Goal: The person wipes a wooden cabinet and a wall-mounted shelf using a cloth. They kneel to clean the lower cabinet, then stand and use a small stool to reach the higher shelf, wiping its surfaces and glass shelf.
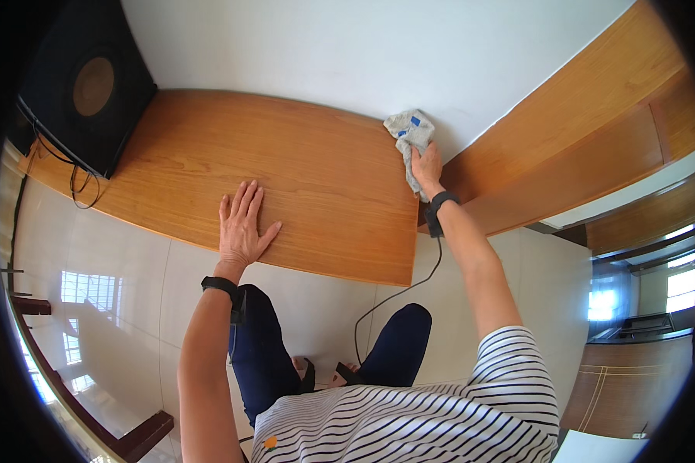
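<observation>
My left hand (244,223) rests palm down on the wooden tabletop (324,173), fingers spread, with nothing in it. At the table's right end, by the white wall, my right hand (427,165) holds a crumpled grey cloth (412,128) with blue patches. The cloth lies over the right edge and back corner of the top. Part of it is hidden under my right hand. Each wrist wears a dark band with a small device, and a thin cable hangs from the right one.
A black loudspeaker (92,87) stands on the table's left end, with looped black cables (84,185) at its base. Wooden trim (556,139) runs along the wall on the right. Dark wooden furniture legs (142,435) show at lower left. My knees are below the table's front edge.
</observation>
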Motion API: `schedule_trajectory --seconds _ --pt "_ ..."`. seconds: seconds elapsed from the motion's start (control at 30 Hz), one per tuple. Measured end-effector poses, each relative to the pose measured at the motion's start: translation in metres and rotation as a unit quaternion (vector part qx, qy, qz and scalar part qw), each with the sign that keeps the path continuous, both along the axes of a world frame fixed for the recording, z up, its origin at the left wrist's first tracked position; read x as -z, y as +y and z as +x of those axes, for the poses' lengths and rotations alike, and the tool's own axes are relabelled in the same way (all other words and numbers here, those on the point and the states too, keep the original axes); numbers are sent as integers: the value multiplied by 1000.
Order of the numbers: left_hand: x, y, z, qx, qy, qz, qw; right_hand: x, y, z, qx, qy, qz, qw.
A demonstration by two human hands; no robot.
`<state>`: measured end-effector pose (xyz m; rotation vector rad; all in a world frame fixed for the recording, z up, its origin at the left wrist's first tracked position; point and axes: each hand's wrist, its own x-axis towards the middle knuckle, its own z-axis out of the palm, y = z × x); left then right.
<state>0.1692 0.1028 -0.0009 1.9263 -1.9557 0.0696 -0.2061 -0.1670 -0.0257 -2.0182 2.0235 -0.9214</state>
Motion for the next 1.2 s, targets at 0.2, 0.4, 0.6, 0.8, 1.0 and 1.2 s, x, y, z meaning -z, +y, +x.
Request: schedule_trajectory --seconds 0.2,0.4,0.6,0.8,1.0,1.2 --pt "3 1 -2 -4 -1 -6 1000 2 112 -15 -25 -24 10 999" --pt "1 1 -3 3 9 -10 1000 -5 234 -17 -78 -13 -33 996" --pt "-2 2 -6 0 6 -8 1000 -25 286 -19 -71 -62 69 993" --pt "-4 1 -5 3 4 8 1000 -11 185 -18 -63 -20 36 997" --pt "-8 2 -5 4 9 18 1000 -7 58 -13 -8 23 53 998" --pt "-12 2 -6 -1 1 27 1000 -13 -9 -4 29 6 53 998"
